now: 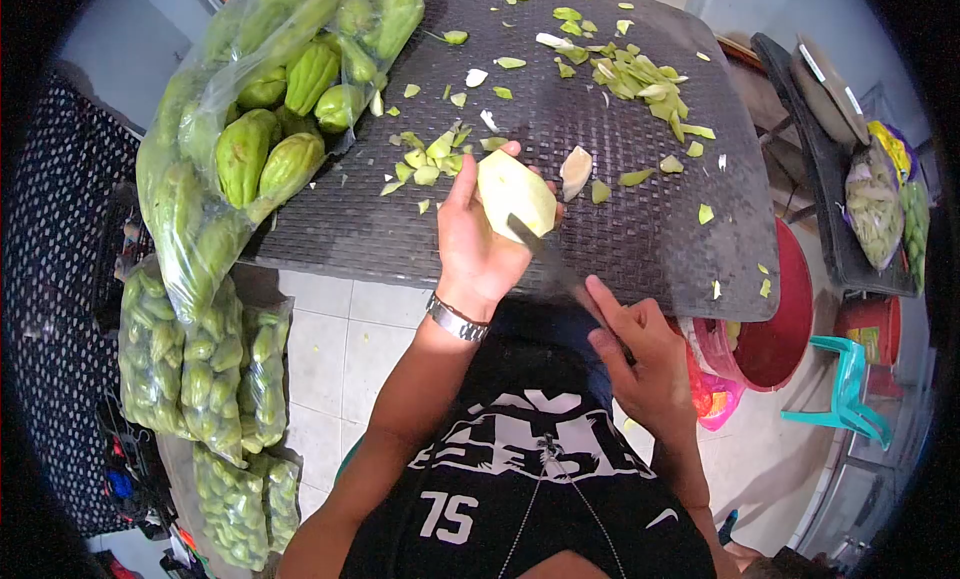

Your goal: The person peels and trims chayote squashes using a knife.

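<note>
My left hand (478,244), with a metal watch at the wrist, holds a peeled pale green chayote (514,193) over the front edge of the dark woven-pattern table (390,239). In my right hand (640,354) is a knife (550,256), its blade blurred and its tip against the lower part of the chayote. Green peelings (430,159) lie just left of the chayote, and a larger heap of peelings (640,82) lies farther back. A pale cut piece (576,171) rests right of my left hand.
A clear plastic bag of unpeeled chayotes (180,169) covers the table's left side. More filled bags (212,369) stand below at left. At right are a red tub (780,314), a teal stool (848,389) and a side table (815,189) with bags.
</note>
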`<state>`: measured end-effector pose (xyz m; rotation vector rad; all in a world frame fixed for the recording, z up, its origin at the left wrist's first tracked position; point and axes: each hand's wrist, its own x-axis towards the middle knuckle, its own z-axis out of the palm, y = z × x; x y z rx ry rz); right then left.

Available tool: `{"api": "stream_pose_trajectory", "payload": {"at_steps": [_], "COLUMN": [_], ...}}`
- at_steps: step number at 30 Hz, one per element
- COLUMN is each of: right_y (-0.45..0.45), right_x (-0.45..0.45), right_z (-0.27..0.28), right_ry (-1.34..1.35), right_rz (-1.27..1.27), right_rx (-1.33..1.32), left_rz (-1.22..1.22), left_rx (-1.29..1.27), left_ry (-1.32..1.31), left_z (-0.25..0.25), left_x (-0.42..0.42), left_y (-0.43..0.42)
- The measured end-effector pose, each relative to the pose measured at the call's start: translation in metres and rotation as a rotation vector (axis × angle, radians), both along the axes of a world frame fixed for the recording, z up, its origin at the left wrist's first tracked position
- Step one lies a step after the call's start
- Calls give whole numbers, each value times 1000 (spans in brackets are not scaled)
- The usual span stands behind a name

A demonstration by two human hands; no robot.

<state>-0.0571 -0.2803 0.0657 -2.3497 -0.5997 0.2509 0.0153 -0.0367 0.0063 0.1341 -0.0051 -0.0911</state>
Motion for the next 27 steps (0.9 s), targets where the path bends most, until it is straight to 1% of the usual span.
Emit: {"api": "stream_pose_trajectory", "payload": {"at_steps": [3, 6, 9, 15, 18, 21, 24, 27], "right_y": [6, 7, 11, 11, 10, 13, 13, 13], "right_x": [-4, -7, -8, -7, -1, -1, -2, 1], "right_z": [-11, -14, -5, -3, -7, -3, -9, -11], "right_ry": [-174, -196, -141, -90, -132, -121, -178, -159], "right_rz": [-34, -66, -62, -45, -32, -53, -72, -91], "right_rx": [-111, -139, -192, -159, -107, -145, -124, -106], "left_rz": [32, 48, 51, 120, 101, 147, 172, 199], "left_rx": [54, 74, 24, 76, 60, 106, 24, -29], "left_ry": [115, 85, 17, 19, -35, -16, 40, 21], "left_z": [17, 8, -2, 0, 4, 10, 14, 12], "left_x": [-8, -7, -5, -8, -13, -20, -25, -27], "left_y": [-9, -8, -5, -7, -10, -15, -19, -24]}}
